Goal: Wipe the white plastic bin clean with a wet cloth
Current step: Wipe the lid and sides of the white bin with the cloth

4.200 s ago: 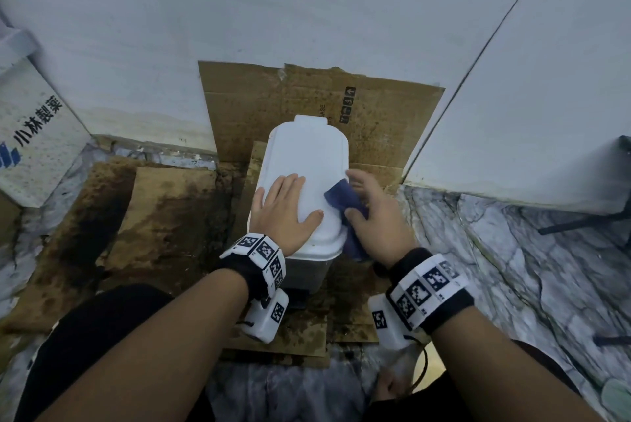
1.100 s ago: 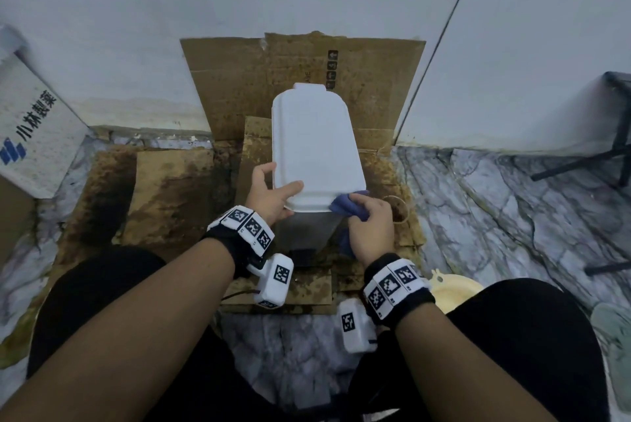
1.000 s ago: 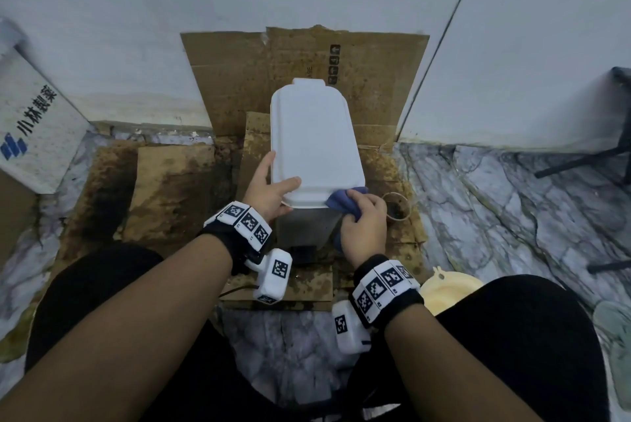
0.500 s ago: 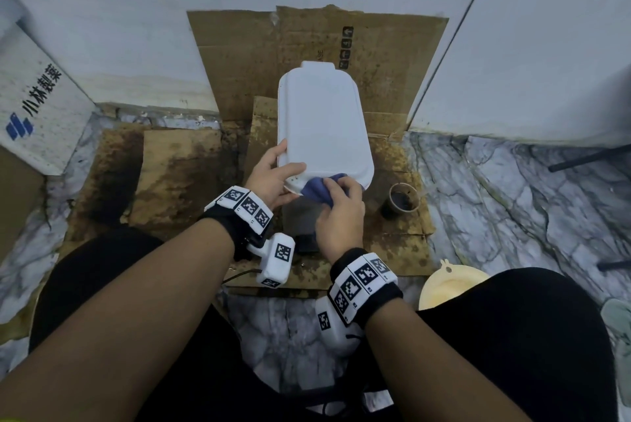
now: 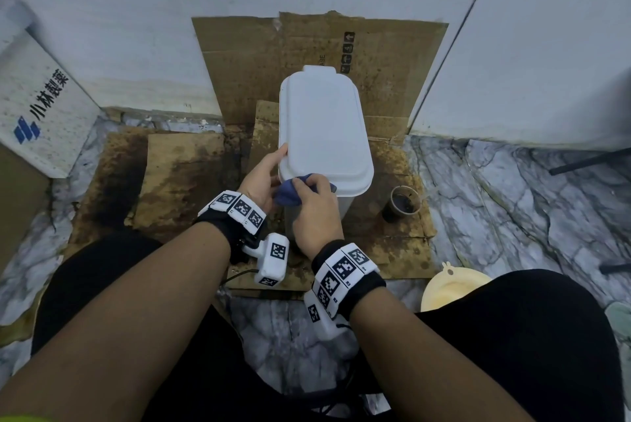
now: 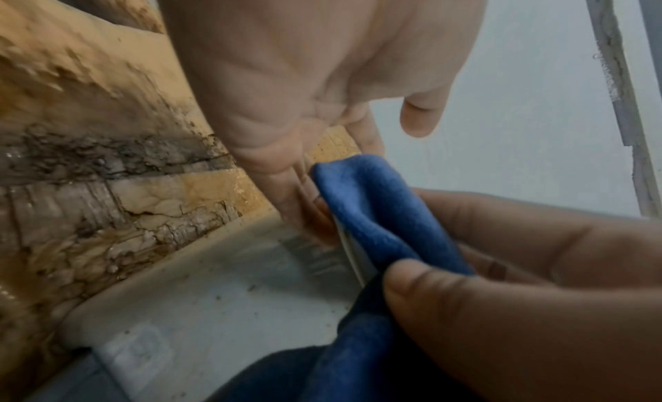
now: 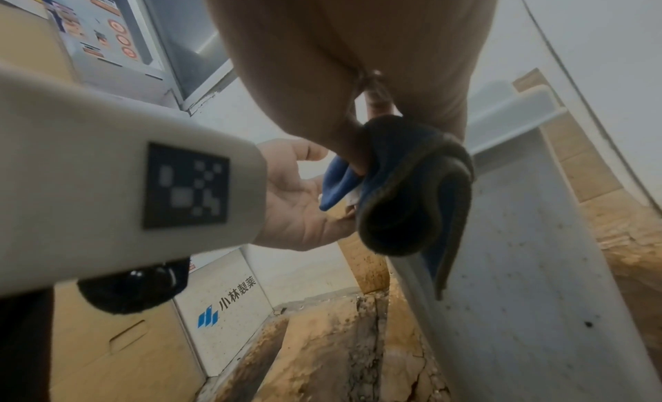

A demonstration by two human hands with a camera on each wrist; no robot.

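Note:
The white plastic bin [image 5: 324, 128] stands upright with its lid on, on stained cardboard against the wall. My right hand [image 5: 316, 208] pinches a folded blue cloth [image 5: 288, 194] over the lid's near-left corner rim. In the left wrist view the cloth [image 6: 379, 210] wraps the rim edge under my right thumb [image 6: 462, 309]. My left hand [image 5: 263, 177] holds the same corner from the left, thumb along the lid's edge and fingers under the rim. The right wrist view shows the cloth [image 7: 412, 187] hanging against the speckled bin wall [image 7: 519, 280], beside the left palm [image 7: 297, 207].
Wet, brown-stained cardboard [image 5: 177, 179] covers the floor around the bin. A small dark cup [image 5: 402, 204] stands just right of it. A pale yellow dish [image 5: 450, 288] lies by my right knee. A white printed box [image 5: 44, 107] leans at the left, and black metal legs [image 5: 587, 159] reach in at the right.
My right hand has slid the cloth leftward along the lid's near rim, from the right corner to the left corner. My left hand came off the lid top and now holds its left edge.

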